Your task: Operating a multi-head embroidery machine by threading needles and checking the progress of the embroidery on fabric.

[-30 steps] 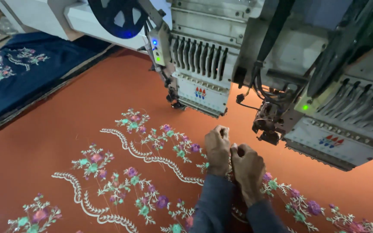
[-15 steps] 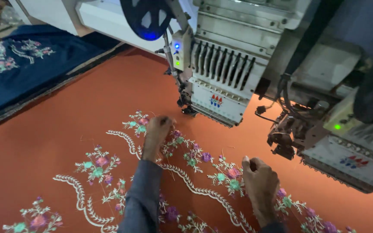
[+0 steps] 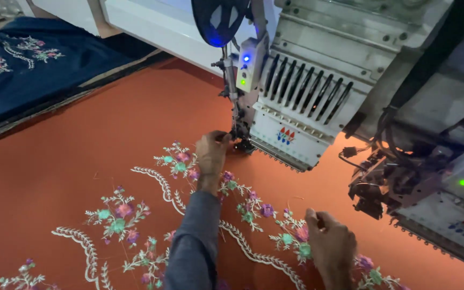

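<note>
Your left hand (image 3: 212, 153) reaches far across the orange fabric (image 3: 81, 161) to the needle area (image 3: 238, 140) at the foot of the near embroidery head (image 3: 296, 107); its fingers are drawn together right at the needle, though what they pinch, possibly a thread, is too small to tell. Your blue sleeve (image 3: 194, 241) lies over the floral embroidery (image 3: 178, 164) stitched in pink, teal and white. Your right hand (image 3: 330, 244) rests nearer you and to the right, on another flower cluster, with its fingers loosely curled and holding nothing you can make out. A second embroidery head (image 3: 436, 182) sits farther right with a green light. At far left lies dark blue embroidered fabric (image 3: 28, 70).
</note>
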